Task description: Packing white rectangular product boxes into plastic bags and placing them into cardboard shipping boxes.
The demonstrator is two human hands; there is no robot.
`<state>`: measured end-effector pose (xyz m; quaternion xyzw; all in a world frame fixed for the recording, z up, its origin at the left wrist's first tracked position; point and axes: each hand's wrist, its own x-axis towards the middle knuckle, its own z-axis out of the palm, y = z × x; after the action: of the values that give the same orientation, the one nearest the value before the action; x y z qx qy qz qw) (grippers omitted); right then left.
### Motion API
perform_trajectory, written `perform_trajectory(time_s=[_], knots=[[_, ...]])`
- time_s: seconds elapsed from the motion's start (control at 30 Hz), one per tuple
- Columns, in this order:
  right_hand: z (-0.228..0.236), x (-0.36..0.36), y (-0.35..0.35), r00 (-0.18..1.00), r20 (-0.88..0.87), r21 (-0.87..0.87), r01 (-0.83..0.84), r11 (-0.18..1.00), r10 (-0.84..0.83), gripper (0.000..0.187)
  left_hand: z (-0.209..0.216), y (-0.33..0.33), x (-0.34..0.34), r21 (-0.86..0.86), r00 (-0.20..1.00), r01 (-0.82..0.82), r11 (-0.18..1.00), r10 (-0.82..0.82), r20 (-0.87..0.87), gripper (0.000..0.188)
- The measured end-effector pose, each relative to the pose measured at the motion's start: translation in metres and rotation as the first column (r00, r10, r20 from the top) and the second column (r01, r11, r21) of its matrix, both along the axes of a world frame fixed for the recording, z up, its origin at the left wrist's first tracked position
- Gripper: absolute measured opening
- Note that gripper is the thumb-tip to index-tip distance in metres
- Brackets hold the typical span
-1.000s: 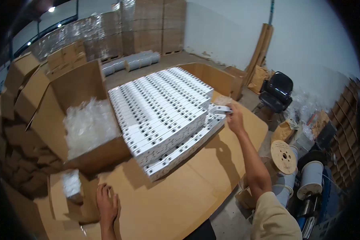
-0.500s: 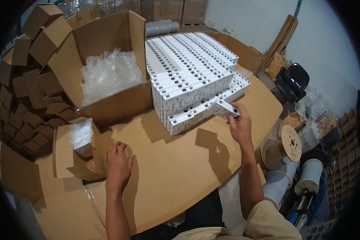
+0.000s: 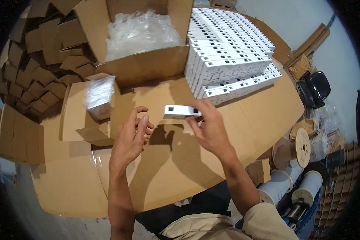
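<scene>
A slim white box [image 3: 183,111] with small dark squares on its edge is pinched by its right end in my right hand [image 3: 213,127], held above the cardboard-covered table. My left hand [image 3: 130,136] is just left of that box, fingers parted and curved, with nothing in them and a gap between. Left of it stands a small open carton [image 3: 77,120] with a clear plastic-wrapped bundle [image 3: 99,93] inside. Beyond my right hand rises a large stack of similar white boxes [image 3: 228,66], with a lower row at its near side.
A big open carton [image 3: 152,64] with crumpled clear plastic bags [image 3: 142,34] stands behind. Several folded brown cartons [image 3: 48,76] pile up at the far left. Past the table's right edge are wire spools [image 3: 303,148] and a black chair [image 3: 316,89].
My right hand has brought the white box left, away from the stack. My left hand has lifted off the table toward it. The view has shifted, so the scene sits farther right.
</scene>
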<state>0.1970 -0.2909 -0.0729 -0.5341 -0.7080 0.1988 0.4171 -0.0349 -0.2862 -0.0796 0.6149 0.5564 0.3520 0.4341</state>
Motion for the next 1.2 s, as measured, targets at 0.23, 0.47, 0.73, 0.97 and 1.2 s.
perform_trajectory(time_s=[0.23, 0.47, 0.73, 0.97, 1.2], knots=[[-0.017, -0.045, 0.024, 0.984, -0.046, 0.056, -0.168, 0.984, 0.171, 0.033, -0.018, 0.015, -0.006, -0.125, 0.949, -0.087, 0.988, 0.121, 0.291, 0.033], [-0.054, -0.047, 0.054, 0.83, -0.512, 0.027, -0.241, 0.97, 0.221, 0.027, -0.045, 0.036, -0.004, 0.041, 0.924, -0.189, 0.981, 0.164, 0.347, 0.03], [-0.107, -0.032, 0.081, 0.793, -0.585, -0.094, -0.271, 0.958, 0.167, 0.031, -0.058, 0.043, 0.007, 0.211, 0.977, -0.199, 0.957, 0.177, 0.116, 0.041], [-0.095, -0.034, 0.075, 0.927, -0.355, -0.1, -0.168, 0.981, 0.123, 0.037, -0.063, 0.043, 0.001, 0.244, 0.985, -0.134, 0.961, 0.156, -0.073, 0.032], [-0.098, -0.029, 0.074, 0.943, -0.299, -0.114, -0.188, 0.975, 0.147, 0.041, -0.066, 0.041, 0.0, 0.274, 0.981, -0.151, 0.95, 0.179, -0.08, 0.038]])
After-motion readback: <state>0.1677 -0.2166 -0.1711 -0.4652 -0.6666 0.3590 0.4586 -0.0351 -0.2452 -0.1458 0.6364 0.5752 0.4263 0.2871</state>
